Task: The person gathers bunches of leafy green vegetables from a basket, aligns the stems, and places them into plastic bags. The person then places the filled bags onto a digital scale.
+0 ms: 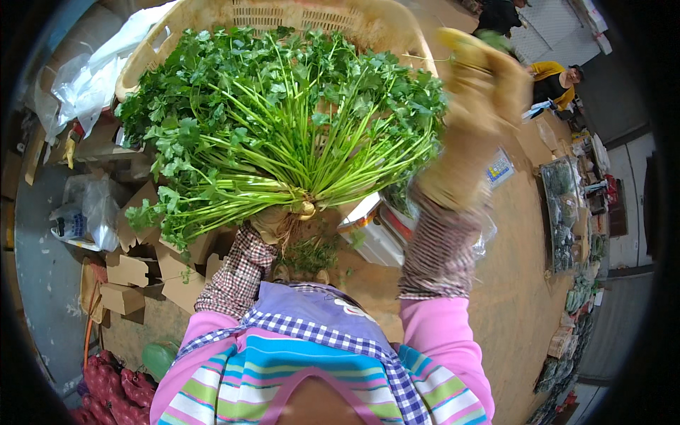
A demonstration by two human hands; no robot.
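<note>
A large bunch of leafy green celery (319, 154) with thin stalks fans out in front of a yellowish plastic crate (281, 13), its roots towards my body. My left hand (271, 224), in a tan glove, is closed around the root end, partly hidden under the stalks. My right hand (478, 90), also in a tan glove, is raised at the right of the bunch and strongly blurred. Something yellow and a bit of green show at its fingers, too blurred to name.
Cardboard boxes (123, 298) and plastic bags (101, 212) lie at left, with red mesh sacks (114, 388) below. A white carton (374, 228) stands under the bunch. Two people are at the upper right, one in a yellow top (567, 95). Plant scraps (311, 255) lie on the floor.
</note>
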